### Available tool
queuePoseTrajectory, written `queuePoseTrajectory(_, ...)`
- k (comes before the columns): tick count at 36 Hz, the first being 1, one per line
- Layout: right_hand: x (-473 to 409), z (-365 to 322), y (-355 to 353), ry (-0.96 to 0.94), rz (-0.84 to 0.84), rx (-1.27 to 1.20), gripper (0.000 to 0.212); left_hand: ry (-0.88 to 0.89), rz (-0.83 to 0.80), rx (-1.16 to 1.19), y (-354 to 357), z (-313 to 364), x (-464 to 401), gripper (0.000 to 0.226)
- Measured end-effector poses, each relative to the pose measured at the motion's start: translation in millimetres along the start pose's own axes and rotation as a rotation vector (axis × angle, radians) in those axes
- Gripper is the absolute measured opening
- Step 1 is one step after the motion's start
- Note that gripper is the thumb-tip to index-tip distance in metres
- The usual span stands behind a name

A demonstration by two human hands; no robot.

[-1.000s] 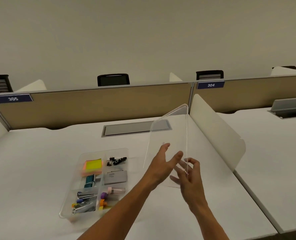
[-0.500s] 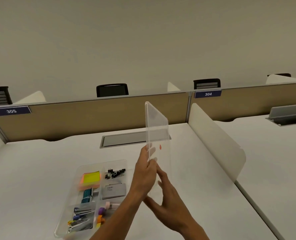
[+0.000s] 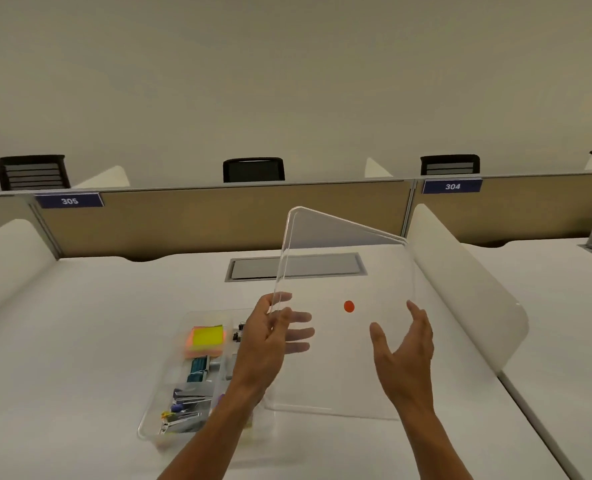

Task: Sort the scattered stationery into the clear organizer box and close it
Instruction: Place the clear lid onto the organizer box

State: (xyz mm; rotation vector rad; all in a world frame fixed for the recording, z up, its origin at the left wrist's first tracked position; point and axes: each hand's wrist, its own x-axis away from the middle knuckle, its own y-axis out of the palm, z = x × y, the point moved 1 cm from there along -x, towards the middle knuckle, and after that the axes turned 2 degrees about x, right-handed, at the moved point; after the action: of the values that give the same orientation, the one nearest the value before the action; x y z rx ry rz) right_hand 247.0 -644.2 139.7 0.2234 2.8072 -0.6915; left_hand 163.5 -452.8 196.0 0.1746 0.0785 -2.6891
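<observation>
Swung round broadside, the lid (image 3: 343, 344) faced the camera, where a half-second before it stood edge-on.

Left hand (image 3: 270, 344) pinched its left edge, fingers behind the plastic; right hand (image 3: 403, 355) hung spread beside it, seemingly gripping nothing (contact hard to tell). Sorting looked done: the stationery lay in the box (image 3: 170, 386) on the desk (image 3: 80, 341), still uncovered; only closing remained.

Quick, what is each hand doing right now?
Left hand: shut on the clear plastic lid with an orange dot, gripping its left edge.
Right hand: open, fingers spread at the lid's right side.
</observation>
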Motion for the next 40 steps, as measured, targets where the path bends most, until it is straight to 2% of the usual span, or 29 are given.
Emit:
queuePoseTrajectory(6,3.2,-5.4,11.4,0.026,-0.143,-0.096,0.067,0.043,0.112,0.041,-33.0,-4.2,3.2,0.025)
queuePoseTrajectory(9,6.7,-11.9,16.6,0.019,-0.136,-0.144,0.06,0.07,0.18,0.086,-53.7,-5.0,1.7,0.026)
queuePoseTrajectory(15,14.8,-30.1,39.4,-0.046,-0.212,-0.232,0.014,0.092,0.289,0.071,-99.7,-10.1,-8.2,0.033)
queuePoseTrajectory(17,16.2,-35.2,51.2,-0.049,-0.269,-0.254,0.008,0.097,0.303,0.015,-117.2,-15.5,-12.6,0.037)
queuePoseTrajectory(23,26.5,-44.6,88.8,-0.034,-0.346,-0.287,0.02,0.075,0.333,-0.015,-160.8,-36.4,-19.9,0.036)
queuePoseTrajectory(28,42.6,-48.1,118.2,-0.062,-0.372,-0.147,0.04,0.035,0.373,-0.118,-188.7,-71.1,-21.7,0.032)
queuePoseTrajectory(33,56.9,-32.8,142.7,-0.013,-0.434,0.015,0.036,-0.018,0.352,-0.247,-208.1,-101.3,-14.8,0.033)
queuePoseTrajectory(40,74.7,0.6,162.3,-0.008,-0.555,0.244,0.026,-0.13,0.321,-0.251,-227.0,-145.4,-6.3,0.038)
